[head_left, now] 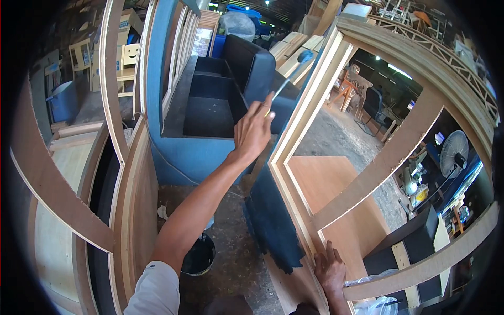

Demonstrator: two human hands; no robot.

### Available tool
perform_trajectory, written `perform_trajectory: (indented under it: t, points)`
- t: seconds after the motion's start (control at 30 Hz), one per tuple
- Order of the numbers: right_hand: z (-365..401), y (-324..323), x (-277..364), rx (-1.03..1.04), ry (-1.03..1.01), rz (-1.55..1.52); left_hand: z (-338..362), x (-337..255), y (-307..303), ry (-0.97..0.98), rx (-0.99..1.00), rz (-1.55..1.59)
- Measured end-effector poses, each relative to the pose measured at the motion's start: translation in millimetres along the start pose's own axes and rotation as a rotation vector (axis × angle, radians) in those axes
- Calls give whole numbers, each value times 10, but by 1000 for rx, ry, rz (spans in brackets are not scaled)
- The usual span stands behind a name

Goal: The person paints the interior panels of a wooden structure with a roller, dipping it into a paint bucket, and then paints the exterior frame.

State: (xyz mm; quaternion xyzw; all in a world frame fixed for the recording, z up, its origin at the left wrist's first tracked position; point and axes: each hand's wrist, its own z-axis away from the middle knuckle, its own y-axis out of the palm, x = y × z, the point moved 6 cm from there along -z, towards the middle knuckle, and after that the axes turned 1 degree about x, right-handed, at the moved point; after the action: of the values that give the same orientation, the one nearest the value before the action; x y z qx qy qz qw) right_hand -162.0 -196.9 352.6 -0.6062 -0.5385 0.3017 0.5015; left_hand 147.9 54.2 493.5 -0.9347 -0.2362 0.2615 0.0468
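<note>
The left hand (253,129) is holding a painting tool (287,81) between closed fingers, its blue head being near the upper wooden frame (294,202); whether they are touching, I cannot tell. The right hand (331,266), its fingers being loosely apart, is resting lower on this frame.

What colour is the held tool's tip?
The tip is blue; it shows best in the head view.

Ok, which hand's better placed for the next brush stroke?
Left, I'd say: the left hand holds the blue-tipped brush, raised near the upper part of the wooden frame. The right hand has no brush and rests lower on that frame.
</note>
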Motion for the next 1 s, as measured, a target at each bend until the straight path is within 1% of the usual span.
perform_trajectory:
  t: [0.03, 0.17, 0.3, 0.4, 0.47, 0.53, 0.6, 0.67, 0.73, 0.8, 0.87, 0.9, 1.0]
  points:
    - [-4, 7, 1, 1, 1, -1, -56, -37, 47, -45, 47, -22]
    - [-9, 15, -7, 29, 23, 29, -186, -33, 242, -8, 28, -77]
    - [-11, -11, 19, 23, 23, -9, -299, -8, 313, 4, 62, -75]
    - [-8, 15, -28, 36, 25, -8, -502, -11, 267, 46, 65, -109]
    - [-8, 41, -55, 32, 23, -5, -701, -41, 218, 113, 68, -123]
    - [-12, 41, -59, 31, 23, -1, -919, -22, 223, 127, 87, -139]
    - [-12, 23, -40, 14, 30, -32, -1115, -96, 183, 199, 43, -143]
    - [-11, 33, -48, 8, 29, -42, -1311, -187, 149, 192, 41, -108]
    - [-22, 32, -60, 3, 26, -49, -1461, -221, 162, 231, 25, -111]
    - [-11, 39, -53, 2, 20, -37, -1385, -181, 180, 250, 14, -88]
    - [-16, 21, -22, 14, 26, -42, -1156, -131, 210, 208, 52, -51]
    - [-22, 6, -15, 19, 36, -45, -1018, -72, 231, 162, 101, -56]
    - [-26, -7, 6, 38, 41, -26, -724, 66, 270, 128, 145, -28]
